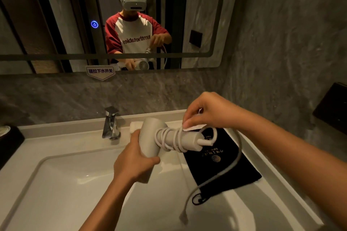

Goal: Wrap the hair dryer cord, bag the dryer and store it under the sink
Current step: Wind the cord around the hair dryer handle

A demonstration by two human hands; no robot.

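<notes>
Right fingers: our right hand (pixel 210 112) has its fingertips (pixel 187 124) pinched together on the cord (pixel 170 139), just above the dryer's handle.
Left fingers: our left hand (pixel 135 161) is closed around the barrel of the hair dryer (pixel 150 137) and holds it over the sink (pixel 62 184), handle pointing right.
Step in hand: we judge it is the wrapping; several turns already lie around the handle, not yet finished.
Loose part: the rest of the cord hangs in a curve on the right, down to the plug (pixel 184 216) near the basin's near edge.
Next move: we think the right hand must carry the loose part around the handle again, keeping the turns tight, then tuck the plug.
Bag: the black bag (pixel 225 167) lies flat on the right rim, partly under the handle, touched by no hand.
Around: the faucet (pixel 111 124) stands far left; the mirror (pixel 56 15) is behind.
In the way: the hanging cord crosses the bag's drawstring end and may catch there.
</notes>
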